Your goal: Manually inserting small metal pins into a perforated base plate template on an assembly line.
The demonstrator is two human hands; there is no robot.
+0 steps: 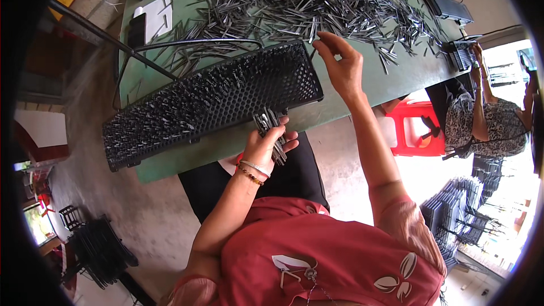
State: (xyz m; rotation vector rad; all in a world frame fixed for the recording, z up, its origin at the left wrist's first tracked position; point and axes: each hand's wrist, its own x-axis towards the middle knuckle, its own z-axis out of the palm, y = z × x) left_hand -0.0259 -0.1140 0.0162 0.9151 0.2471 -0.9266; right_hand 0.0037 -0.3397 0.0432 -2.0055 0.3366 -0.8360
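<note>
My left hand point(262, 146) is closed round a bundle of thin dark strips point(271, 127), just below the front edge of a black perforated tray point(226, 105). Many upright strips point(164, 105) fill the tray's holes on the left and along the back; bare holes show toward the front and right. My right hand point(343, 68) is raised beside the tray's right end, thumb and forefinger pinched together. What looks like one short dark strip point(313, 53) hangs from that pinch.
A large heap of loose strips point(306, 0) covers the back of the green table point(362, 88). A bent black metal bar point(107, 37) crosses the left. Another person point(487, 116) works at the right end near a red stool point(411, 130). Stacked black racks point(99, 249) stand lower left.
</note>
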